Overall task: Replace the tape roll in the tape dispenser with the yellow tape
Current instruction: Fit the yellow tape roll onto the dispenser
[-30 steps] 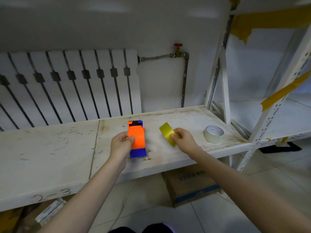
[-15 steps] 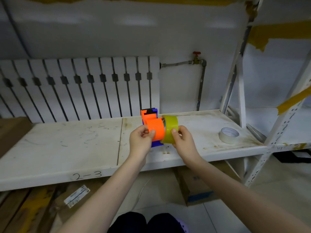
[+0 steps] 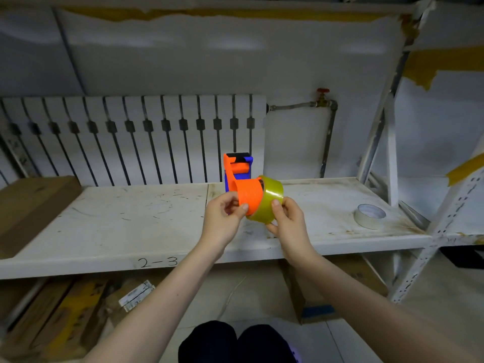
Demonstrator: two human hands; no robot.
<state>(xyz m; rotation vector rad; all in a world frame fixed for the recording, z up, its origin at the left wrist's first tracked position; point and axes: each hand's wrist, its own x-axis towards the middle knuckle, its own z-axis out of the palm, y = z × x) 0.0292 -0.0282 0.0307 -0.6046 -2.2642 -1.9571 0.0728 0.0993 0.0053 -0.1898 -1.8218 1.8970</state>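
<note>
The orange and blue tape dispenser (image 3: pixel 242 184) is held up above the white shelf (image 3: pixel 131 226), in the middle of the head view. My left hand (image 3: pixel 225 218) grips its orange round side, thumb on the rim. The yellow tape roll (image 3: pixel 269 201) is pressed against the dispenser's right side, and my right hand (image 3: pixel 285 221) holds it by the rim from below and the right. How far the roll sits on the hub is hidden. A white tape roll (image 3: pixel 369 215) lies flat on the shelf to the right.
A brown cardboard box (image 3: pixel 31 205) lies on the shelf's left end. A white radiator (image 3: pixel 131 137) and a pipe with a red valve (image 3: pixel 323 96) stand behind. Shelf uprights (image 3: pixel 390 142) rise at the right. Cardboard boxes (image 3: pixel 322 292) sit under the shelf.
Both hands lifted from the shelf and came together: the yellow roll went from apart on the right to pressed against the dispenser's side. The camera view shifted left and back.
</note>
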